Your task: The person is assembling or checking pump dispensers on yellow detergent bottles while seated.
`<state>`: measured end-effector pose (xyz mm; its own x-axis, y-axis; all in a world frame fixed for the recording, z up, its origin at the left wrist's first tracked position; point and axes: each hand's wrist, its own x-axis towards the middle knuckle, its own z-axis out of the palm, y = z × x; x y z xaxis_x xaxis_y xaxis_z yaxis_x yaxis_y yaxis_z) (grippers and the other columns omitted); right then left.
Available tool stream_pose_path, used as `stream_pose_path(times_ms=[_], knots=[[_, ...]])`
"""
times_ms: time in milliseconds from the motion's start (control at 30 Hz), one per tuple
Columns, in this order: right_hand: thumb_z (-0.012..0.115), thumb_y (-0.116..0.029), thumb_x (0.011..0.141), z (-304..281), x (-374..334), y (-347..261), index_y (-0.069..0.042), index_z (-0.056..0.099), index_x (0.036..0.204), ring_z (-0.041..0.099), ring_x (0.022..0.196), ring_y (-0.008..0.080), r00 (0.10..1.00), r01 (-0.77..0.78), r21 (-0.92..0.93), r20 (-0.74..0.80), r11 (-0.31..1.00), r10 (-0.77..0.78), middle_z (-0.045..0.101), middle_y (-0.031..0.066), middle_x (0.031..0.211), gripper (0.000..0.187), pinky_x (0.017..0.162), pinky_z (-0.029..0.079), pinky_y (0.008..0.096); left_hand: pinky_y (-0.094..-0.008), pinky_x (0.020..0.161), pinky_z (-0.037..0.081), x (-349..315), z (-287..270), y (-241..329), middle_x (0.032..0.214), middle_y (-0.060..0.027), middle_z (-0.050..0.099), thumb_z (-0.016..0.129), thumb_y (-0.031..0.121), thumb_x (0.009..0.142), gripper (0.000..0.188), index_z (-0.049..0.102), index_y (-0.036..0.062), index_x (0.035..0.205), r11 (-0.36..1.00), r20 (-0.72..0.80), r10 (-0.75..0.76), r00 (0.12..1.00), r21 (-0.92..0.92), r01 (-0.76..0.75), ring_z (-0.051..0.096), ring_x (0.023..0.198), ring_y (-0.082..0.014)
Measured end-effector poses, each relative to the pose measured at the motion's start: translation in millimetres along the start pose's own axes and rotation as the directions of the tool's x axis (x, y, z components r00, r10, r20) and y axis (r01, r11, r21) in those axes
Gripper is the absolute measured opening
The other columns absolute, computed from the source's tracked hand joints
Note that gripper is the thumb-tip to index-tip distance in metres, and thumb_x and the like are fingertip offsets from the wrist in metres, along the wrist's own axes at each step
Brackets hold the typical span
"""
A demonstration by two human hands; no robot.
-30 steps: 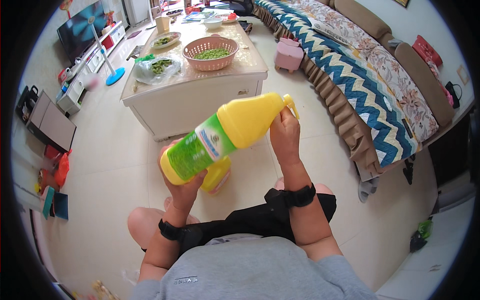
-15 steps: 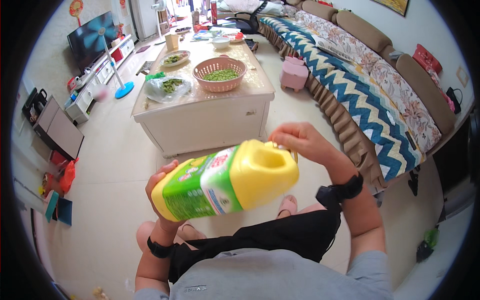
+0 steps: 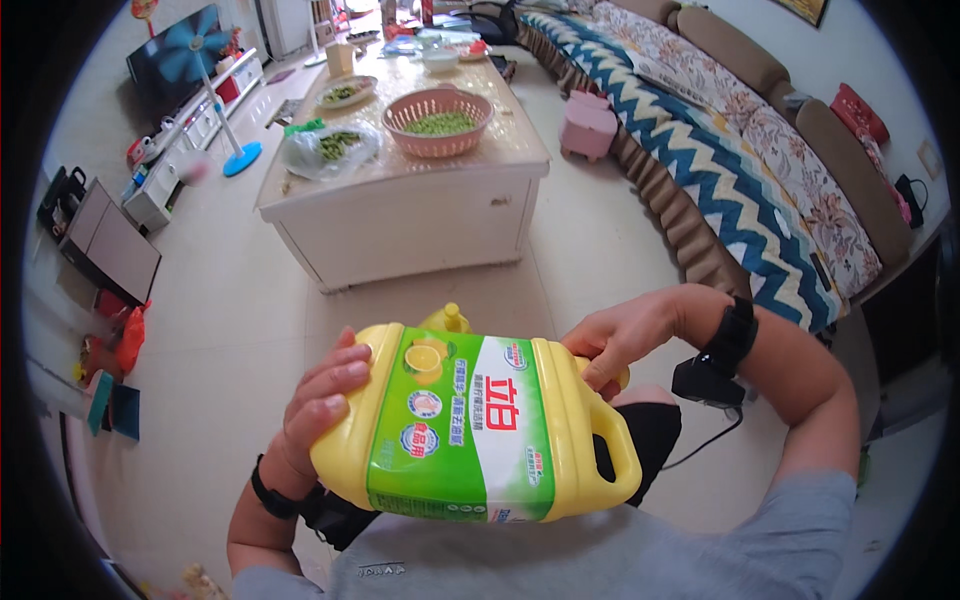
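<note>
A large yellow jug (image 3: 460,420) of liquid detergent, with a green and white lemon label, lies tilted on its side in front of my body. Its label faces up, and its looped handle sits at the lower right. My left hand (image 3: 325,400) grips the base end, fingers wrapped over the left edge. At the other end, the fingers of my right hand (image 3: 610,345) are closed on the yellow cap (image 3: 622,378), which they partly cover. Just beyond the jug shows a small yellow spout-like top (image 3: 452,318); what it belongs to is mostly hidden.
Ahead stands a table (image 3: 400,225) with a pink colander (image 3: 440,140) of green peas or beans, a plastic bag (image 3: 330,150) of green pods and a plate (image 3: 346,93). A fan (image 3: 240,158) stands left, a pink stool (image 3: 588,128) and a long sofa (image 3: 720,170) right.
The jug has turned so its label faces up and its handle end has swung down, nearer my body. My right hand moved down with the cap. The yellow spout-like top has come into view.
</note>
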<state>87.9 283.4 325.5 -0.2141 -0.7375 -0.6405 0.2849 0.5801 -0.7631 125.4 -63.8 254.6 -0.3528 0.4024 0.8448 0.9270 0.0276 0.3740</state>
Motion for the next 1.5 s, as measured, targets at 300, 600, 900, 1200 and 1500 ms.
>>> stream_pose_path(times_ms=[300,600,900,1200,1500], knots=[[0.057,-0.02,0.089,35,3,1,-0.001,0.046,0.103,0.061,0.08,0.0382,0.828,0.089,-0.65,-0.373,0.755,-0.419,0.06,0.0211,0.09,0.026,0.071,0.049,0.0405,-0.059,0.106,0.03,8,-3,15,0.125,-0.0111,0.048,0.069,0.003,0.077,0.056,0.035,0.015,0.12,0.989,0.02,-0.006,1.0,0.145,0.003,0.048,0.12,-0.0303],[0.065,-0.015,0.08,26,19,11,-0.001,0.051,0.096,0.062,0.082,0.0366,0.617,0.097,-0.816,-0.4,0.57,-0.678,0.062,0.0159,0.089,0.025,0.068,0.05,0.0387,-0.0466,0.1,0.04,-14,-13,-12,0.12,-0.0143,0.053,0.067,0.016,0.082,0.053,0.038,0.0062,0.126,0.971,-0.074,-0.213,0.974,0.091,0.22,0.053,0.114,-0.0281],[0.07,-0.009,0.065,15,34,-20,-0.004,0.058,0.101,0.051,0.114,0.0272,0.29,-0.566,-0.82,-0.102,-0.085,-0.951,0.059,0.0108,0.105,0.038,0.101,0.034,0.046,-0.0387,0.1,0.04,-17,28,-45,0.127,-0.0113,0.05,0.061,0.035,0.086,0.061,0.037,0.0051,0.133,0.002,0.18,-0.942,0.284,-0.841,0.541,0.051,0.117,-0.0221],[0.073,-0.026,0.081,25,51,5,0.0,0.055,0.107,0.059,0.083,0.0086,0.021,0.448,-0.417,-0.879,0.791,-0.476,0.062,0.0051,0.09,0.041,0.068,0.049,0.0243,-0.0395,0.103,0.036,-27,58,-36,0.13,-0.0107,0.046,0.06,0.031,0.088,0.06,0.032,0.005,0.135,0.271,-0.091,-0.909,0.407,-0.87,0.411,0.045,0.122,-0.0216],[0.07,-0.018,0.082,29,79,-1,0.0,0.051,0.117,0.056,0.101,0.0143,-0.106,0.843,-0.299,-0.907,0.447,-0.407,0.059,0.0088,0.109,0.043,0.086,0.046,0.0276,-0.0373,0.101,0.039,-39,71,-38,0.127,-0.0092,0.047,0.058,0.021,0.091,0.05,0.036,0.0042,0.132,0.337,-0.174,-0.883,0.435,-0.881,0.332,0.046,0.119,-0.0205]])
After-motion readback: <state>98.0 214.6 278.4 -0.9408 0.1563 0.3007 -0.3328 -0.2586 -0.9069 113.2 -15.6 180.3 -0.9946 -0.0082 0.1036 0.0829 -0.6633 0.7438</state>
